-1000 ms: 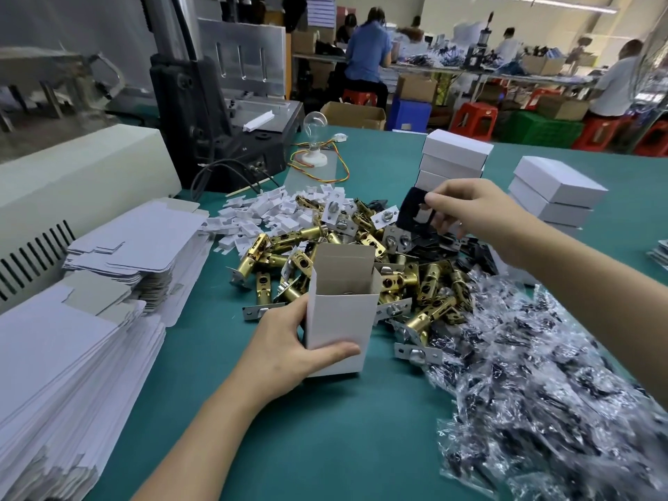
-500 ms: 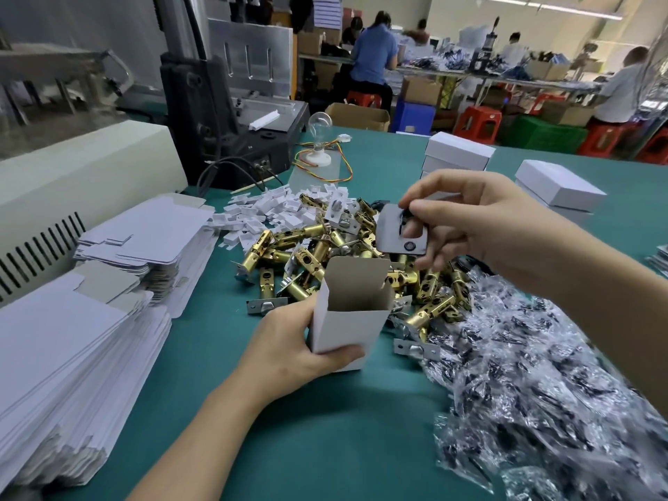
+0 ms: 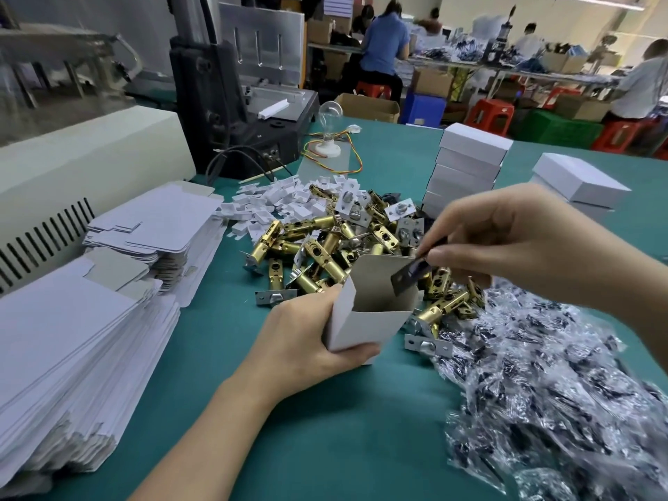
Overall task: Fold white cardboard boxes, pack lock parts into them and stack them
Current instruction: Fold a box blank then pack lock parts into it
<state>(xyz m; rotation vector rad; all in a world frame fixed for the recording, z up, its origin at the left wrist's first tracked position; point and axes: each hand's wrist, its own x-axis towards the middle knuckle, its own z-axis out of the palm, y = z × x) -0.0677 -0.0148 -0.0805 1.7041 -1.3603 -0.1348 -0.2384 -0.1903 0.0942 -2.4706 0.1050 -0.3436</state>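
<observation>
My left hand [image 3: 300,341] grips an open white cardboard box [image 3: 365,320] standing upright on the green table, its top flap raised. My right hand [image 3: 506,236] pinches a dark metal lock plate [image 3: 410,276] whose lower end dips into the box's mouth. Behind the box lies a heap of brass latch parts [image 3: 325,244]. Small white cardboard pieces [image 3: 271,204] lie beyond the heap. Two stacks of closed white boxes [image 3: 470,164] [image 3: 578,182] stand at the back right.
Piles of flat white box blanks [image 3: 72,338] [image 3: 159,229] fill the left side. A heap of clear bagged dark parts [image 3: 542,385] covers the right. A black machine [image 3: 238,103], a bulb on a base [image 3: 329,128] and a cream machine casing [image 3: 90,157] stand behind.
My right hand has carried the dark plate from the far pile towards me and down into the open box. My left hand keeps holding the box in place.
</observation>
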